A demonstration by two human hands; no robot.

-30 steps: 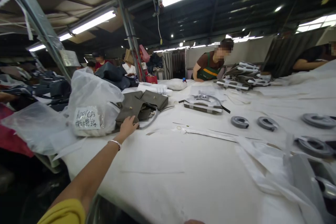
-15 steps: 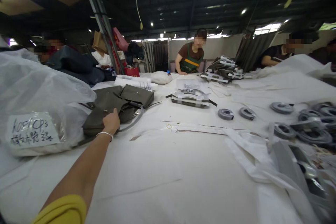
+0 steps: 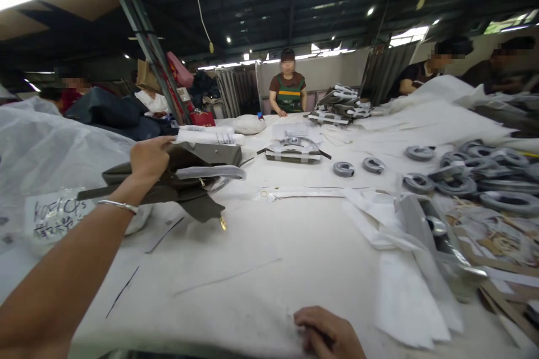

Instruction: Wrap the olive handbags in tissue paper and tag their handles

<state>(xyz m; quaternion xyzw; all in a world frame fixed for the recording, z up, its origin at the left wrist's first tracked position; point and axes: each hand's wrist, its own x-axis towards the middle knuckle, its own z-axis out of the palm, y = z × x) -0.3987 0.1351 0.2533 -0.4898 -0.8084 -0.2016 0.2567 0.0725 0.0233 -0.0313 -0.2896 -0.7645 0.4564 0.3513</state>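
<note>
My left hand (image 3: 149, 162) is closed on the upper edge of an olive-grey handbag (image 3: 210, 154), which it holds tilted up from the white-covered table. A flap hangs down from the bag's near side with a gold-coloured metal fitting (image 3: 223, 224) at its tip. A pale wrapped strap (image 3: 210, 173) runs across the bag's front. My right hand (image 3: 328, 334) is low in the picture at the near table edge. Its fingers bend loosely, apart from the thumb, and nothing shows between them.
A clear plastic bag (image 3: 63, 151) with a handwritten label (image 3: 54, 216) lies at left. A wrapped bag (image 3: 293, 150) and grey coiled straps (image 3: 343, 169) lie further back. At right are more coils (image 3: 457, 179) and white sheets (image 3: 410, 291). A co-worker (image 3: 288, 87) stands across the table.
The olive-grey bag, lying on the table before, is now lifted and tilted. My left hand has gone from pointing at it to gripping its edge. My right hand has come into view.
</note>
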